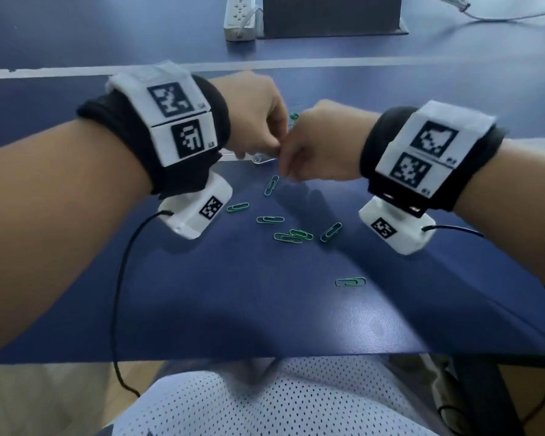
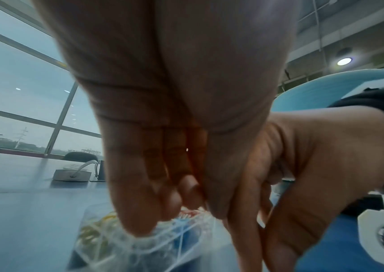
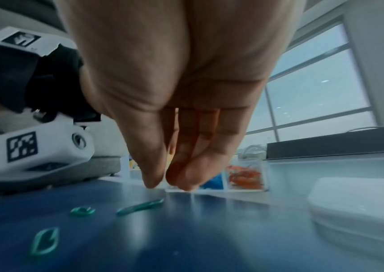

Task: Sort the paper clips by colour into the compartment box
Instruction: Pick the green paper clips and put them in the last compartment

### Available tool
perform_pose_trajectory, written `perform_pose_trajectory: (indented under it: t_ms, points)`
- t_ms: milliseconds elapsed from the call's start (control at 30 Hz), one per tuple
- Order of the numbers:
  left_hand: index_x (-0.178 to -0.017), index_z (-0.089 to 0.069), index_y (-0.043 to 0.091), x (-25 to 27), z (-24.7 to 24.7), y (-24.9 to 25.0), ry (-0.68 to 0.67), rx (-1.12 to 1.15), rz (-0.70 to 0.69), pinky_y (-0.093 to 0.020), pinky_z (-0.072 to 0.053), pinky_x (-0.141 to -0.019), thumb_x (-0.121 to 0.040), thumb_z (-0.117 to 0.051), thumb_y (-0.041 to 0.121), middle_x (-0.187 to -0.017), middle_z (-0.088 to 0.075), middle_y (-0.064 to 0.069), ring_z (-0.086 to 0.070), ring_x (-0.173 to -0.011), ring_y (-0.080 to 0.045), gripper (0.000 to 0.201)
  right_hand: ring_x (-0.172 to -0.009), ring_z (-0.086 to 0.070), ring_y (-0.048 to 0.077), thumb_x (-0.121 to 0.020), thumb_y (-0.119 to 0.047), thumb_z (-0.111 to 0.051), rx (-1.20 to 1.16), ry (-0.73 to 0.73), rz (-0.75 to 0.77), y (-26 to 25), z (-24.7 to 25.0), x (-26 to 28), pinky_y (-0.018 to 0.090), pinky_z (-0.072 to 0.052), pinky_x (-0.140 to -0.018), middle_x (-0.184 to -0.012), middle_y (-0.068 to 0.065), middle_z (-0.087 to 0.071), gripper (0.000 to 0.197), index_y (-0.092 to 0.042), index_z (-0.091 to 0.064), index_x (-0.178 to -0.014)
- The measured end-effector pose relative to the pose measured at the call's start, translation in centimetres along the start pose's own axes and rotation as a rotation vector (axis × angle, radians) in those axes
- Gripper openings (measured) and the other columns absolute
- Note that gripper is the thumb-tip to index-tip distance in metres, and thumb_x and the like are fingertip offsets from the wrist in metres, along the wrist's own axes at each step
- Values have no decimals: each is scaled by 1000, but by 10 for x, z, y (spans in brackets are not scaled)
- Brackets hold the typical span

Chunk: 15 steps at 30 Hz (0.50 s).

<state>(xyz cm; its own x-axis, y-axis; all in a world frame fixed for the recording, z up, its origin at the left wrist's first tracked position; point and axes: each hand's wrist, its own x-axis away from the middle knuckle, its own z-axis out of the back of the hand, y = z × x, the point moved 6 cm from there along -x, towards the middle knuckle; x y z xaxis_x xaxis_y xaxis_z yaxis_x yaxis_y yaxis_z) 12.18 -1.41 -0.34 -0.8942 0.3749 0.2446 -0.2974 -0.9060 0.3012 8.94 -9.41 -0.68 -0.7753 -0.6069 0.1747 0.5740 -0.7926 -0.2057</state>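
Observation:
Several green paper clips [image 1: 270,219] lie loose on the blue table, one [image 1: 271,185] just below my right hand [image 1: 285,171]. The clear compartment box [image 1: 258,160] is mostly hidden behind both hands; green clips [image 1: 294,116] show in it between them. My left hand [image 2: 179,219] hangs over the box [image 2: 139,254], its fingers bunched against the thumb, and no clip shows in them. Yellow, red and blue clips fill compartments. My right hand [image 3: 166,185] points down at the box's near edge [image 3: 263,176], with a small gap between thumb and fingers and nothing in it. A green clip [image 3: 139,206] lies under it.
A white power strip [image 1: 241,17] and a dark block [image 1: 331,14] stand at the back of the table. A white plastic case [image 3: 353,200] sits right of the box. The table's front edge [image 1: 265,357] runs above my lap. Black cables hang from both wrists.

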Motion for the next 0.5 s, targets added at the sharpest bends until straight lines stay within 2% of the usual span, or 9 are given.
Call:
perform_pose_trajectory:
  t_ms: [33, 100, 200, 267, 333, 400, 500]
  points:
    - [-71, -71, 19, 6, -4, -4, -32, -32, 21, -29, -58, -71, -76, -67, 22, -61, -69, -1, -65, -49, -12, 7, -81, -55, 19, -80, -20, -62, 31, -34, 36, -8, -6, -2, 26, -45, -84, -84, -2, -67, 27, -29, -73, -102]
    - [-69, -71, 19, 16, -10, -14, -77, -73, 67, -28, -58, -71, -74, -70, 23, -60, -69, -1, -66, -49, -12, 6, -81, -46, 16, -82, -23, -61, 70, -100, 63, -16, -16, -8, 26, -45, -83, -75, -8, -52, 30, -30, -70, -109]
    - [-70, -71, 20, 27, -20, -27, -156, -115, 120, -24, -54, -63, -67, -78, 31, -63, -70, 1, -61, -43, -6, 13, -80, -44, 18, -83, -22, -62, 118, -111, 59, -20, -20, -16, 24, -37, -73, -64, -8, -39, 28, -28, -69, -109]
    - [-74, -71, 21, 32, -28, -31, -194, -160, 127, -23, -49, -60, -63, -81, 35, -66, -71, 1, -60, -45, -7, 20, -78, -48, 22, -81, -21, -63, 135, -110, 44, -22, -19, -18, 25, -37, -70, -62, -6, -46, 21, -23, -72, -100]
    - [-76, -71, 21, 35, -32, -31, -183, -211, 114, -22, -45, -61, -63, -81, 35, -67, -69, 3, -56, -52, -5, 21, -78, -49, 23, -83, -22, -59, 170, -114, 58, -24, -20, -17, 25, -38, -69, -77, 2, -63, 18, -19, -73, -96]
    - [-74, -71, 22, 37, -32, -29, -154, -235, 89, -20, -41, -56, -65, -81, 32, -62, -62, 9, -50, -56, -1, 17, -77, -46, 23, -85, -21, -51, 227, -104, 92, -25, -22, -13, 25, -36, -68, -91, 7, -68, 22, -16, -71, -94]
    - [-63, -65, 25, 40, -33, -24, -150, -258, 56, -16, -38, -52, -70, -77, 30, -57, -58, 12, -49, -57, -1, 14, -72, -47, 24, -78, -18, -55, 179, -57, 102, -22, -20, -6, 28, -46, -70, -77, 5, -65, 17, -17, -70, -86]
